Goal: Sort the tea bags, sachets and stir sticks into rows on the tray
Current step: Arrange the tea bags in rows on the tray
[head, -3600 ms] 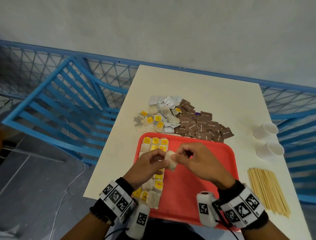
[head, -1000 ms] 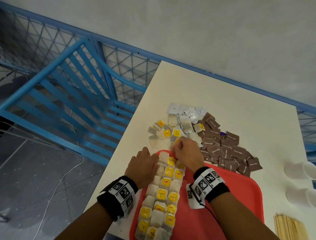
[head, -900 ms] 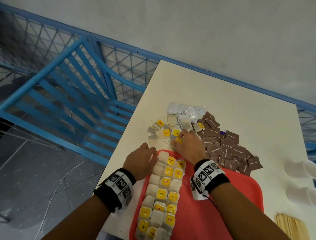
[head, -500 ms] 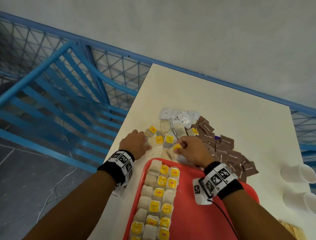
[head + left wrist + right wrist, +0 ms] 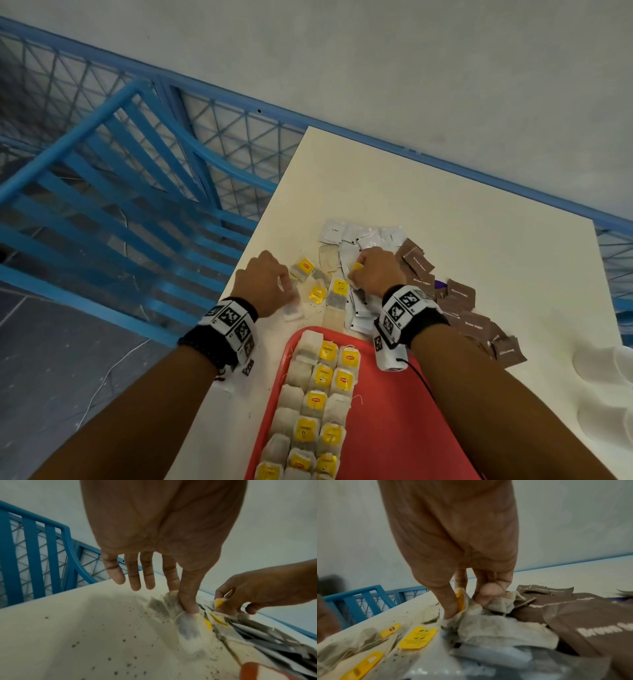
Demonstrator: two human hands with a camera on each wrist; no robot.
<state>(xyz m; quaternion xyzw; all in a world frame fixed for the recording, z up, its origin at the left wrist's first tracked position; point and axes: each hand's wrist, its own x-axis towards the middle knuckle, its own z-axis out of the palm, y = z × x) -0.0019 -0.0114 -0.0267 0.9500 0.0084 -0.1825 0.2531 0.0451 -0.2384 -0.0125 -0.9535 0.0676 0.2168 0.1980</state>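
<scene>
The red tray [image 5: 394, 411] lies near me with two rows of tea bags [image 5: 322, 401] along its left side. Beyond its far edge lie loose tea bags [image 5: 339, 287] with yellow tags. My left hand [image 5: 287, 291] pinches one tea bag [image 5: 187, 628] between thumb and index finger on the table, its other fingers straight. My right hand [image 5: 356, 270] pinches a yellow-tagged tea bag [image 5: 460, 599] in the pile, fingers curled. White sachets [image 5: 359, 236] sit behind the hands. Brown sachets [image 5: 462, 308] spread to the right.
The cream table [image 5: 445, 205] is speckled with spilled tea grains [image 5: 120, 642]. White cups [image 5: 609, 370] stand at the right edge. A blue railing [image 5: 102, 205] runs close along the table's left and far sides.
Both hands have left the tray's far end and gone out to the loose pile. The right hand has picked a yellow-tagged bag, and the left has closed thumb and finger on another.
</scene>
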